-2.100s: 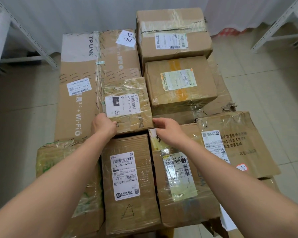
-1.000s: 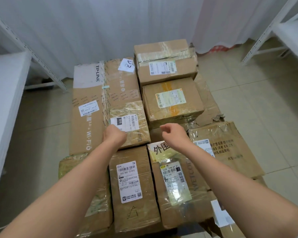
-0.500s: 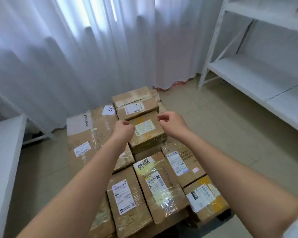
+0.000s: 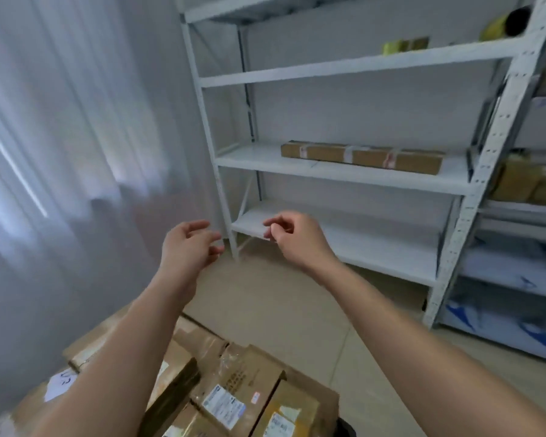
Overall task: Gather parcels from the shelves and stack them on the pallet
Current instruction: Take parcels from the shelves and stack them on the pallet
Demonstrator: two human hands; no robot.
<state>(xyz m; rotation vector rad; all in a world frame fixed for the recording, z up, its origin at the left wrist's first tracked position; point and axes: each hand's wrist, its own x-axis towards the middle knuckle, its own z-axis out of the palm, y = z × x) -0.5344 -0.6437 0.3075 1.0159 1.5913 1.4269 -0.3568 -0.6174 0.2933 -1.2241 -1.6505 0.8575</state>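
Both of my arms reach forward at mid-height, holding nothing. My left hand [image 4: 191, 242] and my right hand [image 4: 292, 236] hang in the air with fingers loosely curled, a short gap between them. Below them, at the bottom of the view, lies the stack of taped cardboard parcels [image 4: 234, 395] with white labels. Ahead stands a white metal shelf unit [image 4: 344, 176]. A long flat cardboard parcel [image 4: 361, 156] lies on its middle shelf, well beyond my hands. The pallet under the stack is hidden.
White curtains [image 4: 76, 137] cover the left side. A second shelf unit at the right edge holds brown parcels [image 4: 524, 181] and blue-and-white bags [image 4: 517, 269]. Small yellowish items [image 4: 405, 44] sit on an upper shelf. Beige tiled floor [image 4: 284, 310] lies between the stack and the shelves.
My hands have let go of the small parcel on the stack and risen, empty. The view has swung up and to the right, from the stack to the white shelves.
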